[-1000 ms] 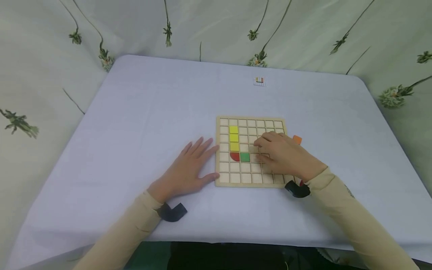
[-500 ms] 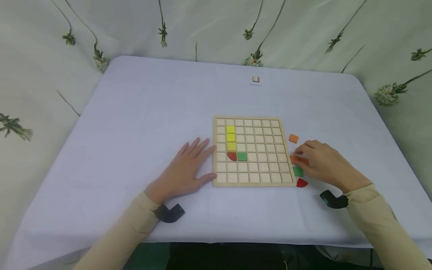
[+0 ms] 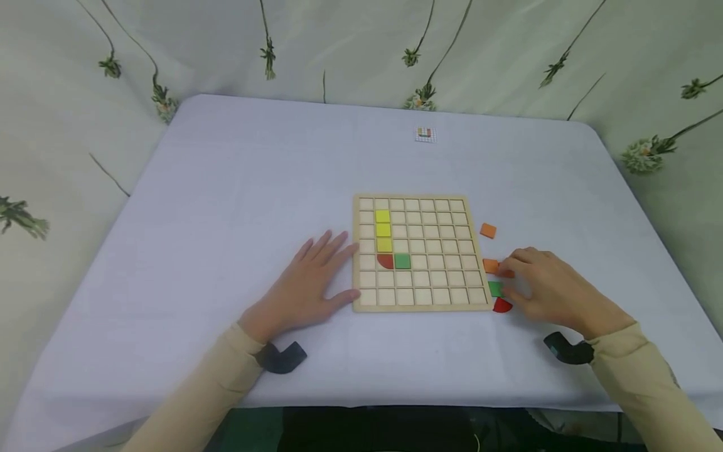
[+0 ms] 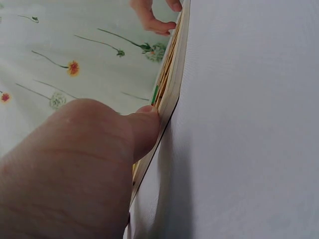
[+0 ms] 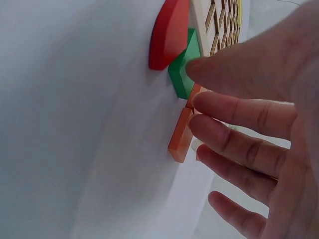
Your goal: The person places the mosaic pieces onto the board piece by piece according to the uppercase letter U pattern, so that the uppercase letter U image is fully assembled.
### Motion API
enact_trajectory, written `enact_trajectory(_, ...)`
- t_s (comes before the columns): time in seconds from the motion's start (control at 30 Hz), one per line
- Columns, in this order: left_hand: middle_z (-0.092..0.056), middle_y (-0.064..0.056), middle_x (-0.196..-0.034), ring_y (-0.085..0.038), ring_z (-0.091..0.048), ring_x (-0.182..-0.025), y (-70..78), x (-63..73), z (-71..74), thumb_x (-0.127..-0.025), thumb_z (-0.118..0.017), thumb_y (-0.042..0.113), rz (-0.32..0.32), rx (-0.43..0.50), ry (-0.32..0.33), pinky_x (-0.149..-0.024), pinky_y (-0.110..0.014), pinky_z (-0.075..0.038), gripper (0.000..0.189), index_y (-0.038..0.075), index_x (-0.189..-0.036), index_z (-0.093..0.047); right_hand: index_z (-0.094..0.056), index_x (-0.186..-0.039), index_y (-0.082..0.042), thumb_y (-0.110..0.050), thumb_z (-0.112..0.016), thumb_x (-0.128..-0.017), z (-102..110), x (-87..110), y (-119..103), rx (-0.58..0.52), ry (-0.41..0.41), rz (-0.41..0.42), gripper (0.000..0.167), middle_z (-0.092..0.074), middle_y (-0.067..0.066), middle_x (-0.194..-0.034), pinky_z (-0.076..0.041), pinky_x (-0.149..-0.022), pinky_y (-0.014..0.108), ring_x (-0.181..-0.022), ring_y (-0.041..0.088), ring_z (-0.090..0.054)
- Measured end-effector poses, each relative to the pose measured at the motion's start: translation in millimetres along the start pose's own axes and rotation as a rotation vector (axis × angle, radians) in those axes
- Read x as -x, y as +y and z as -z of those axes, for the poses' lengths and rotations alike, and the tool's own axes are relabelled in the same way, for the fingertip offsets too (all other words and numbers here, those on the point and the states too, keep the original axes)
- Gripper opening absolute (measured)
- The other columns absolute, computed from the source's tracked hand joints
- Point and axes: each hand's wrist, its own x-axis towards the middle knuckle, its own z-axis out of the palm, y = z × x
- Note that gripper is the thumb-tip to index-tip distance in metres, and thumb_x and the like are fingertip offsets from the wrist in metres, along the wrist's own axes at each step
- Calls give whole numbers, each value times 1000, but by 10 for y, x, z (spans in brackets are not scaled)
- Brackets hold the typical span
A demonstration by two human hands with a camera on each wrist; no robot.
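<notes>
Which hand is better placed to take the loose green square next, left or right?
Probably the right hand: it is close beside the loose green square, while the left hand lies at the opposite edge of the board.

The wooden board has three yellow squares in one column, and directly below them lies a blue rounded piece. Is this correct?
Not quite: the rounded piece is red, not blue, as the head view shows. The three yellow squares are in one column on the wooden board, directly above it.
</notes>
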Motion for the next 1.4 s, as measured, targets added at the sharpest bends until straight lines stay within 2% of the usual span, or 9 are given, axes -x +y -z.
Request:
enact_trajectory(0.27,-21,-5,-171,-30,-9,-161,15,4,0,-95,-60,56,4,-1,6,-130,-55,-10,80,20,-161,-31,-73,-101,-9,-10,-78,-81,-21,-7,-14,7,7,15,21,-71,3,-99,-54,-92,55,-97,25,-64)
enact_trajectory(0.57,-21,-5,-171,-30,-9,-161,11,-1,1,-96,-60,56,1,-5,5,-130,-55,-10,80,20,-161,-30,-73,-103,-11,-12,-79,-79,-5,22,-15,-9,-35,18,24,-71,4,-108,-49,-99,61,-109,29,-63)
enact_trajectory(0.8,-21,-5,-171,-31,-9,-161,4,4,6,-96,-59,56,-2,-3,7,-130,-55,-10,80,20,-161,-30,-73,-101,-10,-12,-81,-79,-23,13,-9,-1,-6,23,23,-71,5,-104,-51,-98,59,-107,29,-64)
enact_trajectory(1.1,-21,-5,-171,-30,-9,-161,1,4,-1,-96,-59,56,1,-2,10,-130,-55,-10,80,20,-161,-30,-72,-101,-10,-10,-85,-78,-54,-4,12,-2,35,70,27,-71,4,-103,-53,-96,56,-104,27,-65)
enact_trajectory(1.27,-20,-4,-172,-30,-9,-161,-5,4,-14,-96,-59,57,-2,-9,14,-130,-55,-10,80,20,-161,-30,-72,-102,-9,-11,-87,-77,-36,-17,20,37,32,71,30,-71,5,-101,-55,-94,56,-104,27,-65)
enact_trajectory(1.4,-20,-4,-172,-30,-8,-161,-7,2,-16,-96,-59,57,-2,-5,14,-130,-55,-10,81,20,-161,-30,-71,-102,-7,-13,-88,-76,-18,-45,27,62,59,88,32,-70,5,-97,-57,-90,53,-101,27,-65)
